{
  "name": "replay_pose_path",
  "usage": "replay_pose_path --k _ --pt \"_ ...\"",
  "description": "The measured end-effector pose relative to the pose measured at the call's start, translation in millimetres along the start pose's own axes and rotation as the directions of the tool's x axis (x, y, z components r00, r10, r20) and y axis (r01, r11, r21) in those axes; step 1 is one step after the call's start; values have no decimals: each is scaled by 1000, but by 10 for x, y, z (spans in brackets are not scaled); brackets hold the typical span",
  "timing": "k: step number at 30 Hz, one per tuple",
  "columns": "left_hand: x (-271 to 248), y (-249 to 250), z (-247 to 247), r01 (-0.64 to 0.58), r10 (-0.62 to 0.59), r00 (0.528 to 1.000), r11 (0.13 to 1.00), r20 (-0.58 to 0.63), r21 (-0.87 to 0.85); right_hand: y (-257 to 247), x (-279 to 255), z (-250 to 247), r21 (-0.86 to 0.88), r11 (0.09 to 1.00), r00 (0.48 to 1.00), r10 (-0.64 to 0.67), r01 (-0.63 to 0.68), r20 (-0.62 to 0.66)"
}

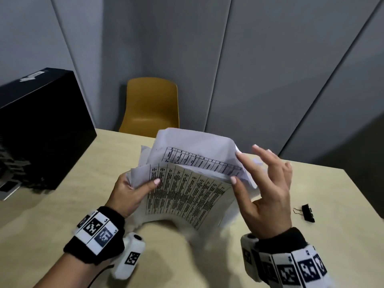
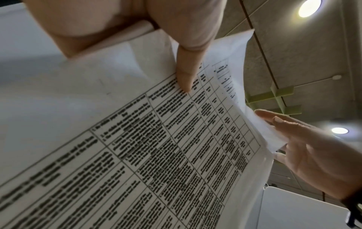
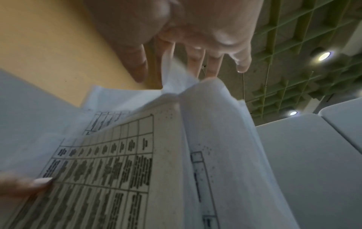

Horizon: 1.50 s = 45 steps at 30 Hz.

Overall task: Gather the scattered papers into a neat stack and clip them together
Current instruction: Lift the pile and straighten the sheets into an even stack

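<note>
We start with the worktop (image 1: pixel 62 204), a pale wood surface that carries everything. A black box (image 1: pixel 41 125) stands at its far left, and a mustard chair (image 1: pixel 153 107) sits behind its far edge.

The papers (image 1: pixel 187 190) are held above the middle of the worktop as a loose, arched bundle. Printed tables face us, and the sheet edges are staggered rather than flush. We judge the step in hand to be squaring: the sheets are gathered, but the stack is not yet neat.

Our left hand (image 1: pixel 128 194) grips the left edge of the bundle, thumb on the printed face, fingers behind. Our right hand (image 1: pixel 268 190) has its thumb and forefinger on the right edge; the other fingers are spread and extended. We cannot tell whether this is a firm pinch or only a guiding touch.

The binder clip (image 1: pixel 307 213) lies on the worktop to the right, well apart from the papers and untouched.

The next move, in our judgement, calls for tapping the bundle's edges on the worktop until they are aligned. One hand must then hold the stack while the other fetches the clip.
</note>
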<state>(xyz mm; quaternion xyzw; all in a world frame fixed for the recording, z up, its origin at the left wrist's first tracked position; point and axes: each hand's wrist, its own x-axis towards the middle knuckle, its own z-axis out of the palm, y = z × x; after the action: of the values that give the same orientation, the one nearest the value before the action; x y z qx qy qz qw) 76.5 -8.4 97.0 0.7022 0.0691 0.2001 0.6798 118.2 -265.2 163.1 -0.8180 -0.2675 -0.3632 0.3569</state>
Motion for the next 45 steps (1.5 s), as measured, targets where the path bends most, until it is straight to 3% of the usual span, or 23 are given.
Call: replay_pose_path --k 4,7,9,11,14,16,17,19,21,23,25,28,29,32,35,39,45 --pt "-21 28 6 -15 15 1000 1000 8 0 -137 90 -66 -120 993 997 -27 18 -72" --pt "-21 -9 16 -4 4 1000 1000 -6 -31 -252 129 -5 -227 965 985 -106 135 134" --pt "-21 -2 27 -10 9 1000 999 -9 -32 -279 57 119 -242 953 943 -102 184 316" --pt "-25 -5 23 -39 39 999 999 -3 -20 -243 -45 231 -253 946 913 -91 204 398" --pt "-31 11 21 -49 49 999 999 -1 13 -60 -88 239 -211 977 965 45 11 257" --pt "-44 11 17 -51 52 998 998 -21 24 192 -118 218 18 976 961 211 -218 182" --pt "-49 9 6 -40 40 999 999 -28 13 335 -153 213 187 919 927 307 -348 216" --pt "-71 15 -30 -31 31 999 999 -9 -25 567 -251 225 411 711 815 430 -571 389" --pt "-74 34 -49 -16 16 1000 999 26 -33 701 -316 269 453 622 753 387 -639 532" --pt "-63 24 -69 -26 27 999 999 23 -38 737 -351 302 484 589 741 336 -647 581" --pt "-50 19 -41 -50 49 998 999 -33 -17 694 -371 346 543 563 774 345 -623 531" --pt "-76 63 111 -82 85 991 996 -106 36 504 -424 446 538 667 855 355 -515 379" --pt "-87 100 169 -104 108 987 994 -118 36 449 -434 461 559 652 859 384 -512 338" --pt "-76 169 228 -171 172 980 985 -103 17 423 -476 417 643 577 850 465 -503 248" --pt "-68 130 187 -165 165 986 986 -30 8 467 -504 355 667 499 818 479 -553 320" --pt "-104 121 182 -88 89 995 996 34 -27 564 -519 446 589 530 776 548 -610 312" --pt "-181 -7 -204 23 -21 998 1000 61 -19 684 -511 420 589 498 747 589 -636 309"
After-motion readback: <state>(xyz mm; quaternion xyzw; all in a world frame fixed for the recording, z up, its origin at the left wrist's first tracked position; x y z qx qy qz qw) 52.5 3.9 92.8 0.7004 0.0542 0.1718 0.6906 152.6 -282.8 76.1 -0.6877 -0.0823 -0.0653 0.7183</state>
